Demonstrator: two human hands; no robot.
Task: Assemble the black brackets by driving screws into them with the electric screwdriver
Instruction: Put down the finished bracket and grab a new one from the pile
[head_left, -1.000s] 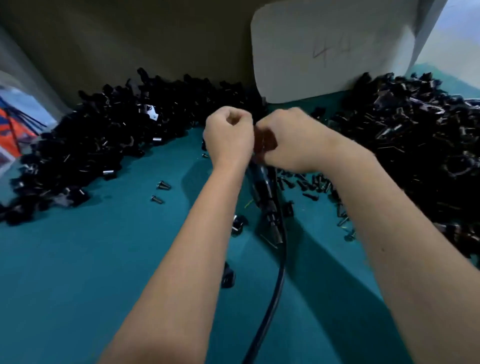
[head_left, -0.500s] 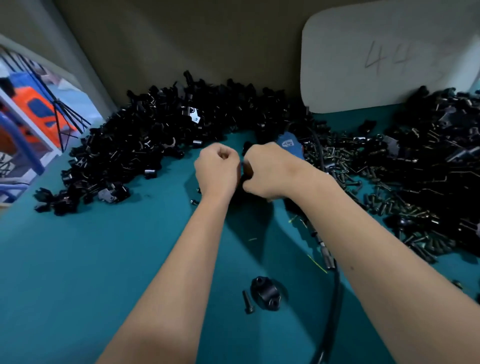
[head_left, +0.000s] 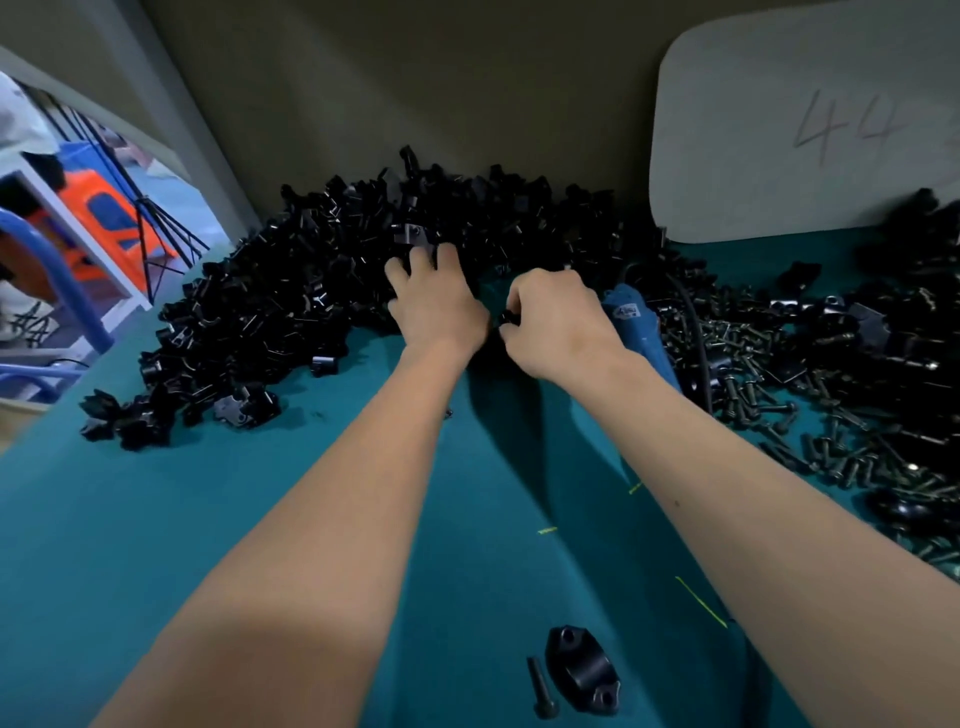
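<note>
Left hand (head_left: 434, 304) spreads flat, fingers straight, on the bracket pile (head_left: 322, 306) to pick; beside it, right hand (head_left: 556, 325) pinches a small black part (head_left: 506, 317) ready.

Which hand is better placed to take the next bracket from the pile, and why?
Probably the left hand: its spread fingers reach into the bracket pile. The right hand pinches a small black part beside the blue screwdriver.

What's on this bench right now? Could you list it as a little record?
surface: teal table
left hand: fingers spread, reaching into the bracket pile
right hand: pinching a small black part
screwdriver: blue, lying beside the right hand
screws: heaped at right
near edge: one loose bracket beside a single screw
</note>
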